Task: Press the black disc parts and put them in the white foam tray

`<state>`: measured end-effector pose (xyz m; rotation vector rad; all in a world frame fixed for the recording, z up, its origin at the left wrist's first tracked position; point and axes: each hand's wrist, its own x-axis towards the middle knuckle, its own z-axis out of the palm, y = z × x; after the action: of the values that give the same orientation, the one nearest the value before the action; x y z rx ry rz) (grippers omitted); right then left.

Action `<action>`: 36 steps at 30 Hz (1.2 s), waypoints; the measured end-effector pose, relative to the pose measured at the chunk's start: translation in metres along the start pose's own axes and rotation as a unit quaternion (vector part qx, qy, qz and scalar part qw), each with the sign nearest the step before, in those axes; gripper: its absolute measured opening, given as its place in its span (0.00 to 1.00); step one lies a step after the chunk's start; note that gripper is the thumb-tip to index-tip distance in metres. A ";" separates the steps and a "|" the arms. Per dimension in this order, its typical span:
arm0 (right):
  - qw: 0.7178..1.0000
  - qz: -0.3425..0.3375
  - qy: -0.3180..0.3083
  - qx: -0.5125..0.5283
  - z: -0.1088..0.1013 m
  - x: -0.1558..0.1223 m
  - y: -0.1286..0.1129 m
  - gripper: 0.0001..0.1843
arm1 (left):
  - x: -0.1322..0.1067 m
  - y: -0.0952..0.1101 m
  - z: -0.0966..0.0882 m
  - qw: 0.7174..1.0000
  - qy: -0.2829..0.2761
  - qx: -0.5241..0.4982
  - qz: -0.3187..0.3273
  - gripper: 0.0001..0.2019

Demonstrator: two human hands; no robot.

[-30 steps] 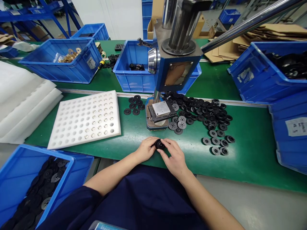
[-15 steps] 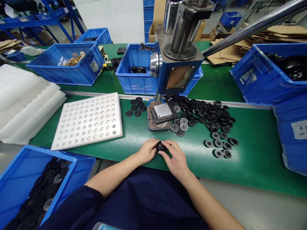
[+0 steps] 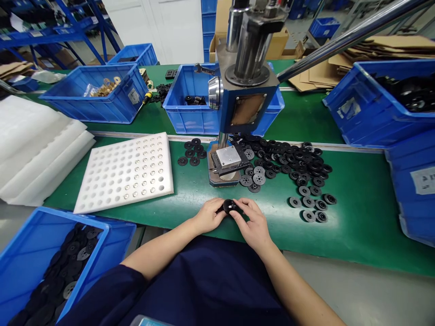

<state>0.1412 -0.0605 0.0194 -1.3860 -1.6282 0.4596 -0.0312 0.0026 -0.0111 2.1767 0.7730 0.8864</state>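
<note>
Both hands meet at the near edge of the green table, pinching one small round black part (image 3: 230, 206) between them. My left hand (image 3: 209, 216) grips it from the left with curled fingers. My right hand (image 3: 253, 225) grips it from the right, fingers closed over its top. Just beyond the hands stands a blue hand press (image 3: 248, 97) with a square metal die plate (image 3: 227, 156) at its base. A spread of black round discs (image 3: 292, 160) lies to the right of the press.
A white foam tray (image 3: 125, 171) with rows of holes lies at the left, stacked foam sheets (image 3: 30, 145) beyond it. Blue bins stand around: one with black discs at near left (image 3: 50, 267), others behind (image 3: 98, 93) and at right (image 3: 380, 104). A long steel lever (image 3: 346, 36) crosses overhead.
The hands stay together on the black part, which has turned slightly between the fingers. The camera view has shifted a little.
</note>
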 end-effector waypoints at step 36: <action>0.995 -0.093 0.006 -0.044 0.003 0.000 -0.011 0.22 | 0.002 -0.003 -0.005 0.997 -0.016 -0.079 0.003 0.16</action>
<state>0.1327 -0.0628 0.0262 -1.2828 -1.7674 0.2727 -0.0344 0.0076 -0.0096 2.0500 0.6578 0.8832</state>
